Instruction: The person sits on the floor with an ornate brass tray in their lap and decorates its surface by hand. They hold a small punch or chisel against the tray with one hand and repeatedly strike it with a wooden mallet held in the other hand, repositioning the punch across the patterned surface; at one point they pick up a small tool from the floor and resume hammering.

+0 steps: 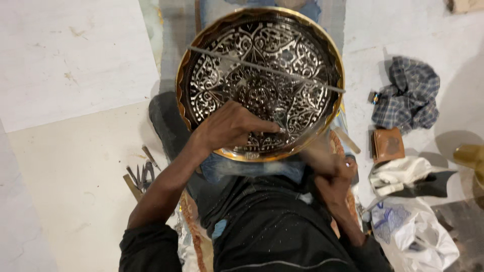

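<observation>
White plastic bag (413,226) with blue print, lower right

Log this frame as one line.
left hand: fingertips on engraved round tray | right hand: blurred, below tray rim | small tools: on floor

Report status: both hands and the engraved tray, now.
Left hand pressing a thin tool onto the engraved tray. Right hand blurred below the rim, grip unclear. Thin rod lies across the tray.

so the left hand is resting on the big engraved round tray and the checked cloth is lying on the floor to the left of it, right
Not quite. The left hand does rest on the engraved round tray, but the checked cloth lies on the floor to the right of the tray, not the left. The head view shows this; small metal tools are what lie on the left.
</observation>
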The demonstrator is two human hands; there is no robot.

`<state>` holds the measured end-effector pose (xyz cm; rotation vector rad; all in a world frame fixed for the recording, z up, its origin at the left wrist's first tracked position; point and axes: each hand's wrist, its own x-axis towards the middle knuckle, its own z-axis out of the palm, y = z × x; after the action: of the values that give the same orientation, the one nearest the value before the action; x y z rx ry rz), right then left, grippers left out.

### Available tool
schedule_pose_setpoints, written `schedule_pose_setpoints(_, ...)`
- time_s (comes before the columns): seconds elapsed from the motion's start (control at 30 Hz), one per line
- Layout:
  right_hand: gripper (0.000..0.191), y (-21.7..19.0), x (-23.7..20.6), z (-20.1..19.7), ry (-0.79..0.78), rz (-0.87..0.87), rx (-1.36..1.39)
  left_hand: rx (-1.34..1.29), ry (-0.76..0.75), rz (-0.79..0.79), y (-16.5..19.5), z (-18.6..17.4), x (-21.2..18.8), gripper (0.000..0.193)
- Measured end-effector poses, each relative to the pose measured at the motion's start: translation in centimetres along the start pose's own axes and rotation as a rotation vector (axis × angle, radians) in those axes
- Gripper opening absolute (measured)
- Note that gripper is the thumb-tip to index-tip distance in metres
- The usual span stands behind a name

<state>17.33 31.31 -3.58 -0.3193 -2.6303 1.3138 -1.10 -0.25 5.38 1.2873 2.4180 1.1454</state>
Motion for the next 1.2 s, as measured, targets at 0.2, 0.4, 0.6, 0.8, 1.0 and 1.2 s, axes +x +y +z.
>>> schedule_pose_setpoints(0.2, 0.016, 0.8, -0.6, 0.9, 0.099, 0.092, 0.416, 0.002, -0.051, -0.042, 0.1, -0.4, 0.2, 0.067)
schedule_pose_setpoints(0.4, 0.037, 0.9, -0.2, -0.2, 0.116, -0.101, -0.125, 0.043, -0.016, 0.014, -0.2, -0.1, 0.0, 0.071)
schedule_pose_setpoints(0.6, 0.038, -0.8, -0.1, -0.3, -0.092, 0.083, -0.439, -0.017, -0.004, -0.017, -0.7, 0.1, -0.5, 0.066)
schedule_pose_setpoints(0.8, 0.019, -5.4, -0.4, -1.0, -0.308, 0.292, 0.126, -0.375, 0.578, -0.067, 0.4, 0.6, -2.9, 0.052)
schedule_pose_setpoints(1.0, 0.047, -12.1, 0.8, -2.4, -0.756, 0.008, 0.455, -0.903, 0.937, -0.175, 2.3, 1.8, -5.3, 0.031)
schedule_pose_setpoints(1.2, 0.07, -18.6, 2.8, -1.2, -1.241, -0.078, 0.703, -1.003, 0.972, -0.329, 4.3, 2.5, -5.2, 0.037)
